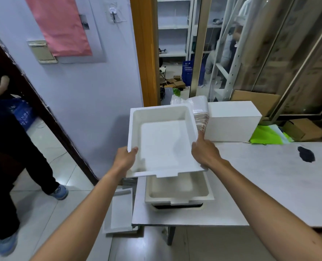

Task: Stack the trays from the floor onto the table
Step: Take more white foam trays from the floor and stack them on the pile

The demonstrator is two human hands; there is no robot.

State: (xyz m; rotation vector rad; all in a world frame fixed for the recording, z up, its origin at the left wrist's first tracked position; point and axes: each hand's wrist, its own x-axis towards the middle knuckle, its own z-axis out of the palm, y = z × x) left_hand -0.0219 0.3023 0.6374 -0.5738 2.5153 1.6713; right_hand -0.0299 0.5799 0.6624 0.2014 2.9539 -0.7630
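A smooth white rectangular foam tray (pixel 164 140), open side up and long axis running away, is gripped at both side rims by the left hand (pixel 125 160) and right hand (pixel 206 152) over the beige tray (pixel 179 191) sat on the table (pixel 269 185).

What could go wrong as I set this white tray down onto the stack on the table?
1. The held tray is tilted and sits off to the left of the stack; lowered like this, it may not nest and could slide off.
2. The stack stands near the table's left corner, so a bump could push it over the edge.
3. Left hand and right hand grip only the near corners, so the far end could dip.
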